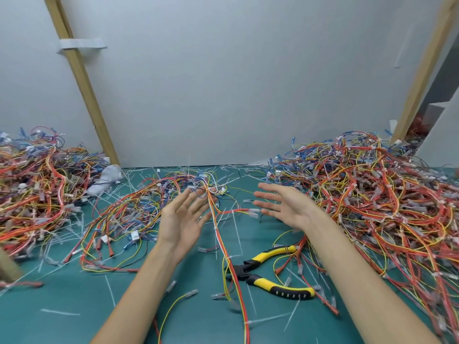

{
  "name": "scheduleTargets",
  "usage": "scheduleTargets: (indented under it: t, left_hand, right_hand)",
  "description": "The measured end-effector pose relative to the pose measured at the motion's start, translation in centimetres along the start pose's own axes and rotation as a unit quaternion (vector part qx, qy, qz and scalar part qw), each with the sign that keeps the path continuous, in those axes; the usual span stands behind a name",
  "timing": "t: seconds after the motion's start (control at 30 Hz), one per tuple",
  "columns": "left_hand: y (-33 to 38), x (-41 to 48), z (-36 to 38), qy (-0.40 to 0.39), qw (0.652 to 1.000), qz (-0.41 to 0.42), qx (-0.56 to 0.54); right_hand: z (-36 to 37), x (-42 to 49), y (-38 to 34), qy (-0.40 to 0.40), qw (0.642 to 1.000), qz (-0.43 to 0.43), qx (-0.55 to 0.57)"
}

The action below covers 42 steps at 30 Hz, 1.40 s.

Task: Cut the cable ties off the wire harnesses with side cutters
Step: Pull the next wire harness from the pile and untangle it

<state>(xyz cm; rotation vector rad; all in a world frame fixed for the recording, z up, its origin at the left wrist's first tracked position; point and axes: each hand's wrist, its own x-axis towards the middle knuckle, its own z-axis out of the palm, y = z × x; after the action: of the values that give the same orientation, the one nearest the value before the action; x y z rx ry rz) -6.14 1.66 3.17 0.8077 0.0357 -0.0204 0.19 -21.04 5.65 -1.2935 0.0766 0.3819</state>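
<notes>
Wire harness [218, 234] between left hand [178, 219] and right hand [290, 207] (fingers [267, 194] splayed, empty)

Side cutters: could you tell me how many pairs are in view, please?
1. The side cutters lie loose on the green mat, beside the right forearm. Others may be buried under the wire heaps.
</notes>
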Motion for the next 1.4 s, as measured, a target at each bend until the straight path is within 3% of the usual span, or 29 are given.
scheduleTargets:
  t: [0.2,0.47,0.6,0.7,0.8,0.87,0.97,1.13,1.27,1.33,1.4]
  left_hand:
    - [0.1,0.1,0.2,-0.036,0.999,0.014,-0.006]
    - [0.5,-0.6,2.1,-0.145,0.989,0.025,-0.004]
    - [-0.1,-0.6,3.1,-0.172,0.98,0.038,0.091]
    - [-0.3,-0.5,3.3,-0.196,0.968,0.048,0.151]
    - [0.0,-0.6,3.2,-0.215,0.957,0.083,0.175]
    - [0.5,-0.7,3.0,-0.188,0.954,0.127,0.198]
    - [1.0,-0.6,2.0,-0.111,0.946,0.175,0.251]
    - [-0.9,-0.1,0.9,-0.081,0.919,0.122,0.367]
    - [-3.5,-0.4,1.6,-0.178,0.912,0.007,0.37]
    - [-4.4,-0.8,2.2,-0.179,0.899,0.02,0.399]
    - [-4.4,-0.7,2.6,-0.106,0.906,0.082,0.402]
  right_hand:
    - [0.8,-1.2,-1.3,-0.056,0.984,-0.059,-0.158]
    - [3.5,-3.9,-3.1,-0.115,0.894,-0.182,-0.393]
    - [4.5,-3.8,-2.6,-0.047,0.857,-0.245,-0.452]
    - [4.4,-3.6,-2.6,0.002,0.858,-0.295,-0.42]
    - [4.4,-3.8,-2.9,0.0,0.899,-0.3,-0.319]
    - [4.3,-4.0,-3.5,0.0,0.926,-0.309,-0.217]
    - [3.6,-4.1,-4.6,0.003,0.94,-0.332,-0.082]
    - [2.0,-3.9,-5.9,-0.028,0.941,-0.326,0.086]
    - [1.2,-3.5,-5.9,-0.045,0.948,-0.291,0.124]
    - [0.8,-3.2,-5.7,-0.046,0.953,-0.265,0.143]
    - [0.3,-2.9,-5.6,-0.049,0.956,-0.242,0.16]
